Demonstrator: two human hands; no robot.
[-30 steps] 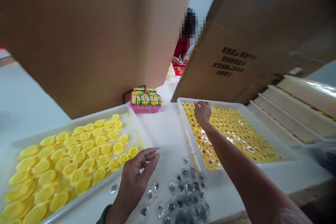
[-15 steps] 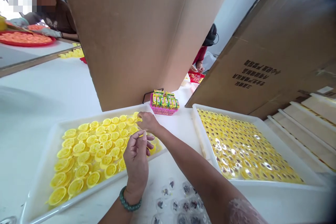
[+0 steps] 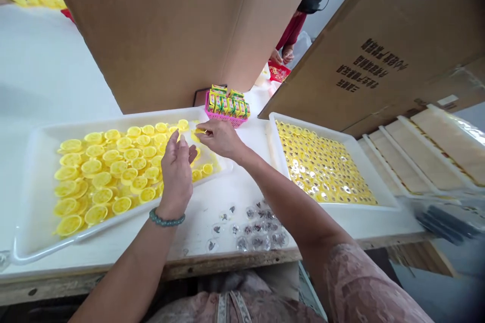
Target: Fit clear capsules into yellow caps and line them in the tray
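My left hand (image 3: 177,174), wearing a green bead bracelet (image 3: 166,218), is above the near edge of a white tray (image 3: 41,161). Its fingers are curled, with thumb and forefinger close together; whatever sits between them is too small to make out. Beyond it my right hand (image 3: 222,140) reaches over the tray's right end, fingertips closed on a small yellow cup-shaped piece (image 3: 197,133). Many round yellow pieces (image 3: 129,176) with small side tabs fill most of the tray. On the table below lie several clear round domes (image 3: 257,229) with dark figures inside.
A second white tray (image 3: 386,202) at the right holds rows of yellow pieces with clear, dark-centred tops. A pink basket (image 3: 227,118) of small yellow-green boxes stands between cardboard panels (image 3: 170,35). Stacked trays (image 3: 409,156) stand far right. Behind a panel a person in red (image 3: 291,33) works.
The view has tilted down, bringing the table's front edge into sight. My hands have moved slightly apart, and the right fingertips are now on a yellow piece.
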